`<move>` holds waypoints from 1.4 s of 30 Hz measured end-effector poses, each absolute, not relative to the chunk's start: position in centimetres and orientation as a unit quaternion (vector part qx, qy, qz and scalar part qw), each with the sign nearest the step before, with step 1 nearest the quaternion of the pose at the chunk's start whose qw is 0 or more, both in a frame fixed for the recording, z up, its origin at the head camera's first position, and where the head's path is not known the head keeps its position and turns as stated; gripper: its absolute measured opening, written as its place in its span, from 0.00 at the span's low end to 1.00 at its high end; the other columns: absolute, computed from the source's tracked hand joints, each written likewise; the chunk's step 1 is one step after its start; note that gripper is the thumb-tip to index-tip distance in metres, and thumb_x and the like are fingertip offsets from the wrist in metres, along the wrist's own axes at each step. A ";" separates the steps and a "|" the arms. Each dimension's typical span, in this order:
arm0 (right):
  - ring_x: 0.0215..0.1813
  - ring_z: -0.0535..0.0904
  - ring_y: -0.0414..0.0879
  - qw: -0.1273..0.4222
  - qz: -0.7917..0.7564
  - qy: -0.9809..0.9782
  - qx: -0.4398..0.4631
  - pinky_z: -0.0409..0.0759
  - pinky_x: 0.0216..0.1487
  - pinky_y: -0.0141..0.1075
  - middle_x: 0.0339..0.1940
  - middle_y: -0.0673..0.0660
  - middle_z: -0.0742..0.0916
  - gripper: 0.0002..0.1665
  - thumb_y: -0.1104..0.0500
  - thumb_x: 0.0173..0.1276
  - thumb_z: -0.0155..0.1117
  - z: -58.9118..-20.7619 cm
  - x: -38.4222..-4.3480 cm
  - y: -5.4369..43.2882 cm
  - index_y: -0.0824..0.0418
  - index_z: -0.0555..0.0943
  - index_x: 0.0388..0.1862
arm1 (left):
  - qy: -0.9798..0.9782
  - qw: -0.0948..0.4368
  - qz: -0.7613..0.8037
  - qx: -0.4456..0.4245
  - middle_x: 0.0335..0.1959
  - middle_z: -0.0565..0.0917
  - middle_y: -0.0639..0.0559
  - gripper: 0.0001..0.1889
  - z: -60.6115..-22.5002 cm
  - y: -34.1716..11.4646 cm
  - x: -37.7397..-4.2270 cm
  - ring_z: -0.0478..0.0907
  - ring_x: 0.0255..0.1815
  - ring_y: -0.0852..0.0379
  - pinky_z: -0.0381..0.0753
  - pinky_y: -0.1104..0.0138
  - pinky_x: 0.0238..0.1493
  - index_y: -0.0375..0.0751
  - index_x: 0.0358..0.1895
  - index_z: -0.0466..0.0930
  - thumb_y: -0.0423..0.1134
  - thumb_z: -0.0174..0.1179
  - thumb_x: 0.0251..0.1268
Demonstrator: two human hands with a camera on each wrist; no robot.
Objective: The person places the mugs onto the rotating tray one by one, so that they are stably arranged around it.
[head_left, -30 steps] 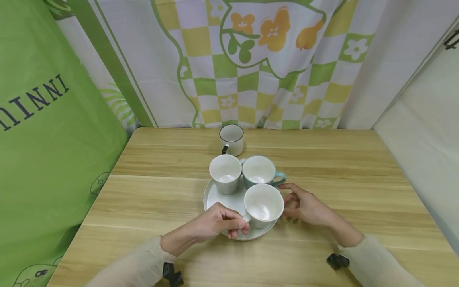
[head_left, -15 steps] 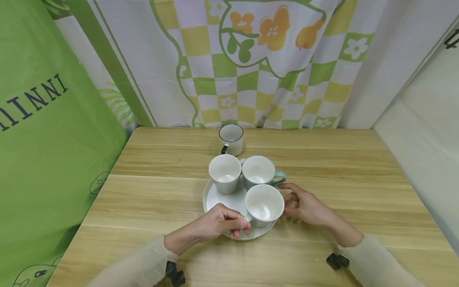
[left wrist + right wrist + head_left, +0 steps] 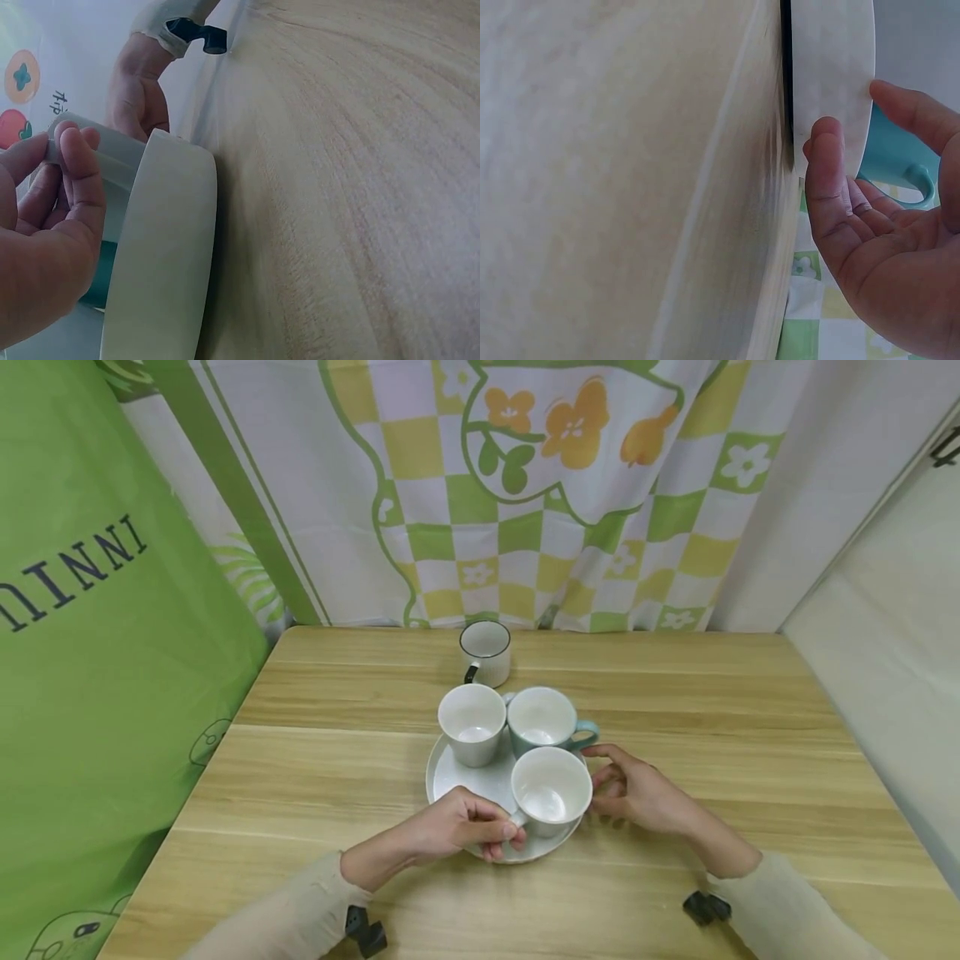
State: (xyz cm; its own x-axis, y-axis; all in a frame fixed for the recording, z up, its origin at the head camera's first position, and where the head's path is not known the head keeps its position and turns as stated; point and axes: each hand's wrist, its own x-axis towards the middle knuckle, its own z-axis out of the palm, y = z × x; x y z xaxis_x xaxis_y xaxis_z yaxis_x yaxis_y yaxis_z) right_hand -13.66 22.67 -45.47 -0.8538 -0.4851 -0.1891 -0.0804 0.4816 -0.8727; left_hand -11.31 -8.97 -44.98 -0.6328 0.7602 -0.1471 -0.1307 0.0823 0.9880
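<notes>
My left hand (image 3: 468,827) pinches the handle of a white cup (image 3: 551,787) at the front right of a round white plate (image 3: 457,781). In the left wrist view, thumb and fingers close on that cup's handle (image 3: 52,151). My right hand (image 3: 637,792) holds the plate's right edge; in the right wrist view, its thumb touches the rim and a finger lies against the outer wall (image 3: 832,67). Behind the held cup stand a second white cup (image 3: 471,727) on the left and a teal cup (image 3: 542,717) on the right. All three are upright, their insides bare.
A white mug with a dark rim and black handle (image 3: 487,656) stands behind the plate, near the table's back edge. The wooden table (image 3: 300,760) meets a checkered curtain (image 3: 547,543) at the back. Green cloth (image 3: 97,652) hangs on the left.
Hardly anything differs. My left hand and the front cup have shifted very slightly; the right hand, the plate and the other cups stay where they were.
</notes>
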 end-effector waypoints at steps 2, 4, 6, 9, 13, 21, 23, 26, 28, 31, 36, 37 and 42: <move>0.35 0.86 0.49 0.211 -0.481 0.833 -0.172 0.85 0.29 0.41 0.48 0.65 0.86 0.45 0.57 0.66 0.71 -45.4 -13.7 22.7 0.65 0.59 0.74 | 0.648 0.353 0.631 0.239 0.47 0.83 0.22 0.15 -45.1 -9.1 -11.4 0.80 0.30 0.68 0.83 0.75 0.35 0.21 0.47 0.82 0.35 0.59 0.72; 0.35 0.86 0.50 0.211 -0.481 0.833 -0.172 0.85 0.29 0.40 0.48 0.65 0.86 0.45 0.57 0.66 0.71 -45.4 -13.7 22.7 0.65 0.59 0.74 | 0.651 0.352 0.631 0.233 0.47 0.83 0.24 0.16 -45.1 -9.2 -11.4 0.81 0.30 0.67 0.83 0.74 0.36 0.21 0.48 0.83 0.36 0.61 0.71; 0.35 0.86 0.50 0.211 -0.480 0.834 -0.173 0.85 0.29 0.40 0.48 0.65 0.86 0.45 0.57 0.66 0.71 -45.4 -13.7 22.7 0.65 0.59 0.74 | 0.653 0.348 0.633 0.226 0.44 0.84 0.25 0.16 -45.1 -9.5 -11.4 0.81 0.30 0.66 0.84 0.73 0.37 0.22 0.48 0.83 0.37 0.62 0.70; 0.35 0.86 0.49 0.211 -0.476 0.836 -0.174 0.85 0.28 0.40 0.49 0.65 0.86 0.44 0.57 0.66 0.71 -45.5 -13.6 22.7 0.65 0.59 0.74 | 0.654 0.342 0.641 0.213 0.36 0.86 0.35 0.17 -45.0 -10.0 -11.6 0.82 0.29 0.65 0.85 0.72 0.37 0.22 0.48 0.82 0.36 0.64 0.68; 0.35 0.87 0.49 0.211 -0.475 0.837 -0.173 0.86 0.28 0.41 0.49 0.65 0.86 0.44 0.57 0.66 0.71 -45.5 -13.6 22.7 0.65 0.59 0.74 | 0.650 0.335 0.649 0.210 0.30 0.85 0.53 0.16 -45.0 -10.3 -11.7 0.82 0.28 0.65 0.85 0.72 0.35 0.19 0.48 0.81 0.33 0.65 0.66; 0.35 0.87 0.50 0.215 -0.470 0.839 -0.170 0.86 0.28 0.41 0.50 0.66 0.86 0.44 0.56 0.66 0.71 -45.6 -13.6 22.8 0.64 0.59 0.74 | 0.668 0.323 0.636 0.213 0.31 0.86 0.35 0.13 -44.9 -10.1 -11.7 0.81 0.26 0.64 0.83 0.73 0.33 0.22 0.45 0.83 0.30 0.68 0.62; 0.35 0.87 0.50 0.215 -0.467 0.842 -0.167 0.86 0.28 0.41 0.50 0.65 0.85 0.44 0.56 0.66 0.71 -45.6 -13.6 22.8 0.63 0.59 0.74 | 0.672 0.321 0.632 0.212 0.29 0.86 0.36 0.12 -44.8 -10.0 -11.6 0.81 0.26 0.64 0.83 0.73 0.32 0.23 0.44 0.83 0.30 0.68 0.62; 0.35 0.87 0.50 0.213 -0.463 0.844 -0.169 0.86 0.29 0.41 0.50 0.65 0.86 0.44 0.55 0.66 0.71 -45.7 -13.6 22.8 0.63 0.59 0.74 | 0.680 0.314 0.626 0.214 0.28 0.86 0.45 0.11 -44.7 -9.8 -11.5 0.80 0.25 0.64 0.82 0.74 0.32 0.24 0.44 0.84 0.30 0.68 0.61; 0.35 0.87 0.50 0.212 -0.461 0.845 -0.169 0.86 0.29 0.41 0.50 0.66 0.86 0.44 0.56 0.66 0.71 -45.8 -13.6 22.8 0.63 0.59 0.74 | 0.690 0.307 0.618 0.218 0.27 0.86 0.49 0.10 -44.6 -9.7 -11.4 0.80 0.25 0.65 0.81 0.75 0.31 0.26 0.43 0.85 0.30 0.68 0.61; 0.35 0.87 0.49 0.211 -0.462 0.845 -0.168 0.86 0.29 0.41 0.50 0.66 0.86 0.44 0.56 0.66 0.71 -45.8 -13.6 22.8 0.63 0.59 0.74 | 0.704 0.300 0.604 0.222 0.26 0.86 0.47 0.09 -44.4 -9.4 -11.2 0.80 0.25 0.66 0.80 0.75 0.31 0.28 0.42 0.85 0.31 0.68 0.61; 0.34 0.86 0.47 0.208 -0.468 0.842 -0.169 0.86 0.29 0.40 0.48 0.66 0.85 0.44 0.58 0.66 0.71 -45.6 -13.5 22.7 0.65 0.59 0.75 | 0.710 0.304 0.593 0.225 0.26 0.86 0.41 0.09 -44.2 -8.9 -10.9 0.79 0.25 0.67 0.79 0.76 0.29 0.29 0.41 0.86 0.32 0.69 0.60; 0.34 0.86 0.47 0.209 -0.469 0.841 -0.170 0.86 0.29 0.40 0.48 0.66 0.85 0.45 0.58 0.66 0.71 -45.6 -13.5 22.7 0.65 0.58 0.75 | 0.709 0.305 0.593 0.228 0.25 0.86 0.39 0.09 -44.2 -8.8 -10.9 0.79 0.25 0.67 0.79 0.76 0.29 0.29 0.41 0.85 0.31 0.69 0.60; 0.33 0.86 0.48 0.210 -0.479 0.836 -0.163 0.86 0.28 0.41 0.47 0.66 0.86 0.45 0.59 0.65 0.72 -45.4 -13.4 22.6 0.65 0.58 0.75 | 0.703 0.309 0.595 0.236 0.25 0.84 0.32 0.09 -44.4 -8.4 -10.8 0.79 0.24 0.66 0.79 0.75 0.28 0.28 0.40 0.85 0.31 0.69 0.60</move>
State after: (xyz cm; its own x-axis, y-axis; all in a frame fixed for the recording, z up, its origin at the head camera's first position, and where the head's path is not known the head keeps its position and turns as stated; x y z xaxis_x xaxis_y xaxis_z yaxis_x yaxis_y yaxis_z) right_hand -13.41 22.60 -45.41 -0.8582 -0.4749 -0.1950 -0.0718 0.4872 -0.8703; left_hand -10.82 -8.39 -44.36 -0.6975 0.6998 -0.1544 -0.0370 0.1800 0.9830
